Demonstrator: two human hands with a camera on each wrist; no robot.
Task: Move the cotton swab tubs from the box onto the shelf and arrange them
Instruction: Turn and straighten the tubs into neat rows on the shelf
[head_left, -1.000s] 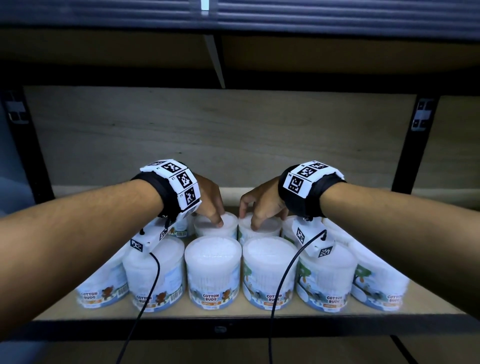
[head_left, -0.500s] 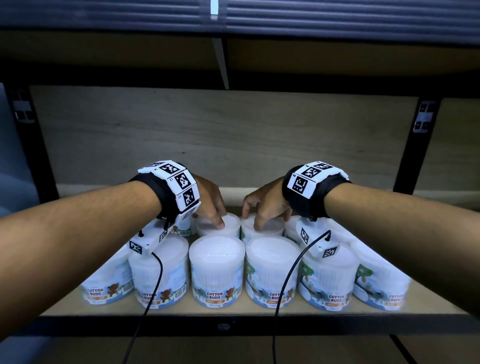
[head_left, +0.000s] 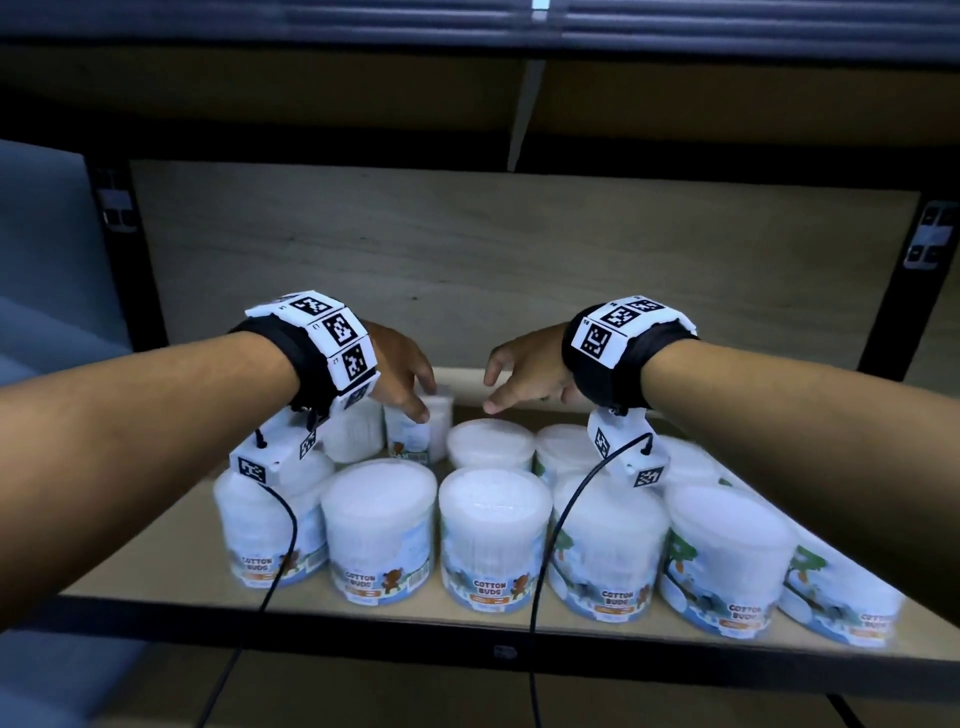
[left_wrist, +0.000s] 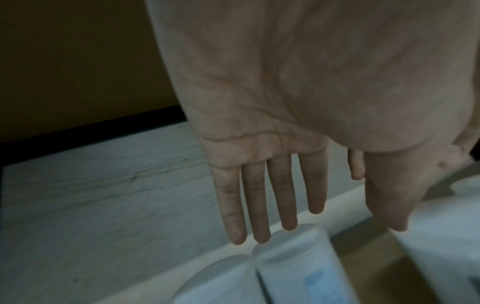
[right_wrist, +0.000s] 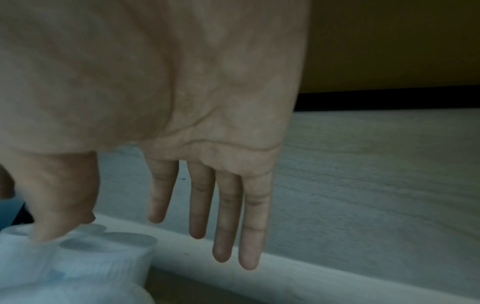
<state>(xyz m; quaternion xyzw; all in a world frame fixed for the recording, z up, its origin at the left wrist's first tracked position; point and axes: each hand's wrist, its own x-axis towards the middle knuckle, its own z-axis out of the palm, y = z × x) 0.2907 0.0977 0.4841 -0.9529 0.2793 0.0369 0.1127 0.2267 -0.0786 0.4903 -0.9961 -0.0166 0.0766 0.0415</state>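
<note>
Several white cotton swab tubs stand on the shelf in two rows, a front row with "Cotton Buds" labels and a back row. My left hand hovers just over a back-row tub, fingers relaxed and holding nothing. My right hand hangs a little above the neighbouring back tub, also empty. In the left wrist view the left hand has straight fingers above two tubs. The right wrist view shows the right hand with straight fingers and tubs under the thumb. The box is out of view.
The wooden shelf board has a black front rail and a wooden back panel. Black uprights stand at the left and right. Another shelf hangs low overhead. Cables run down from both wrists.
Both hands have lifted off the lids of the back-row tubs they were pressing on, and their fingers have spread. The view has shifted a little.
</note>
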